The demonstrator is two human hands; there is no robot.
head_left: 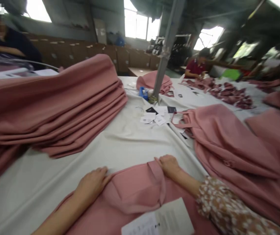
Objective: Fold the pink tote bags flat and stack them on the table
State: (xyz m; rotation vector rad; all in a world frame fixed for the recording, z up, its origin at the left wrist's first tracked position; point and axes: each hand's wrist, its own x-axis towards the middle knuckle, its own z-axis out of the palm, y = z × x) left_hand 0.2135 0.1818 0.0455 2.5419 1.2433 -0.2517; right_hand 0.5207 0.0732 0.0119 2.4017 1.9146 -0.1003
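Right hand point(169, 165) at 5 o'clock (clock centred on the view, 12 = far side): fingers closed on the top edge of the pink fabric item point(130, 181), right by the strap point(130, 204) end. Left hand point(92, 183) at 7: fingers on the same edge, palm down; can't tell if it's pinching or just resting. Item lies flat at 6, top edge running between both hands, strap looped back over it. White printed tag point(172, 218) on the item, below the strap, tilted, cut off by the frame bottom. All of it on the white-covered table point(127, 137). Just off centre toward 1: loose cards point(152, 117), white and black, some overlapping. Tall folded pink stack point(56, 101) at 9, layers draped, edges toward centre. At 4, beside the patterned sleeve point(224, 204): large pink piece point(230, 147) with straps, creased; another pink piece point(272, 133) at 3, just beyond it. At 12: blue object point(143, 93) next to the foot of the grey post point(166, 49), pink bundle point(152, 80) behind. At 2: pile of small pink parts point(233, 94), person in dark red point(194, 69) past it, hands at table level. At 10: person in dark top point(23, 44), blurred. Row of brown panels point(76, 57) at 11, far back.
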